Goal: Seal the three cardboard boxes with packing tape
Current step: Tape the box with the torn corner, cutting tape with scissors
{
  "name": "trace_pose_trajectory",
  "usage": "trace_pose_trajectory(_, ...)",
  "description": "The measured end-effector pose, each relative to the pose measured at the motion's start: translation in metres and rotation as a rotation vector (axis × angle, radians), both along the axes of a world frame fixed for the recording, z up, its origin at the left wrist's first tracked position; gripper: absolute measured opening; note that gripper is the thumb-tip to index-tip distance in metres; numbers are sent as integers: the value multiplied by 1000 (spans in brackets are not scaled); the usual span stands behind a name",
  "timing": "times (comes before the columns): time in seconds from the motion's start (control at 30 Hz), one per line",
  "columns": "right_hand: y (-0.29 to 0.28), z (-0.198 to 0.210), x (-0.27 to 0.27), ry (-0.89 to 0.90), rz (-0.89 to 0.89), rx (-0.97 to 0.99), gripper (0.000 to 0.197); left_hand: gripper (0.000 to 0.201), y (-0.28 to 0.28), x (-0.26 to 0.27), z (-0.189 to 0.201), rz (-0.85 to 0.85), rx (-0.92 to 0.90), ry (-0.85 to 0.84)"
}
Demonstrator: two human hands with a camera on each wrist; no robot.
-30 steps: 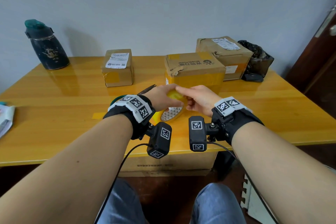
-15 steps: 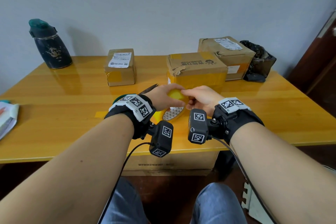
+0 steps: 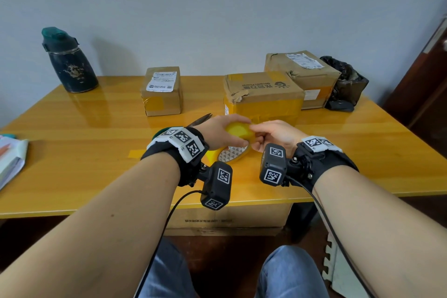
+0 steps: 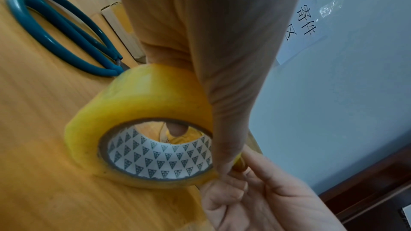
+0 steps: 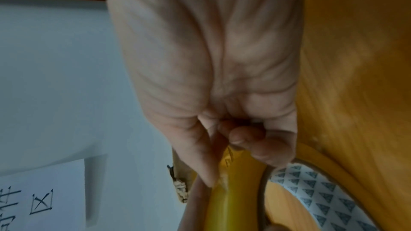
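Observation:
A yellow roll of packing tape point(image 3: 238, 132) point(image 4: 142, 111) point(image 5: 235, 191), its core printed with triangles, stands on edge on the table. My left hand point(image 3: 222, 132) grips it from the left and over the top. My right hand point(image 3: 268, 134) point(image 5: 233, 143) pinches the tape's surface at the roll's right side with thumb and fingertips. Three cardboard boxes stand behind: a small one point(image 3: 162, 91) at the left, a torn middle one point(image 3: 263, 97) just past my hands, and a larger one point(image 3: 302, 75) at the back right.
Teal-handled scissors point(image 4: 60, 29) lie left of the roll, their blades point(image 3: 200, 120) showing past my left wrist. A dark bottle point(image 3: 69, 60) stands back left, papers point(image 3: 11, 164) at the left edge, a black bag point(image 3: 346, 84) back right, another box point(image 3: 227, 220) under the table.
My right hand has slid slightly along the roll's right side while pinching at it. The left hand keeps its grip and the roll stays in place.

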State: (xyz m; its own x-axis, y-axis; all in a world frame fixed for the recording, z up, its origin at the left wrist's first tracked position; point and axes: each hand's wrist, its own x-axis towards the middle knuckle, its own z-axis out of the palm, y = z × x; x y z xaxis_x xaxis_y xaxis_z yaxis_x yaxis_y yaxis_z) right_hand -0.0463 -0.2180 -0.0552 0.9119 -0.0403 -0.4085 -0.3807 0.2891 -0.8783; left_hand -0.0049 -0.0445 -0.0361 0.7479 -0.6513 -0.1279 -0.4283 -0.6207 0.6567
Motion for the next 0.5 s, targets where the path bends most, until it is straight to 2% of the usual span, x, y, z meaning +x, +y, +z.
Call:
trace_pose_trajectory(0.1, 0, -3, -1, 26, 0, -5, 14, 58, 0, -1, 0, -1, 4, 5)
trace_pose_trajectory(0.23, 8, 3, 0, -1, -37, -171, 8, 64, 6, -1, 0, 31, -11, 23)
trace_pose_trajectory(0.33, 13, 10, 0, -14, -69, -203, 27, 79, 12, 0, 0, 66, 14, 45)
trace_pose_trajectory(0.43, 18, 17, 1, -14, -112, -159, 37, 63, 14, 0, 1, 124, 10, 106)
trace_pose_trajectory(0.5, 19, 22, 2, -14, -121, -158, 29, 50, 15, 2, 1, 149, 2, 99)
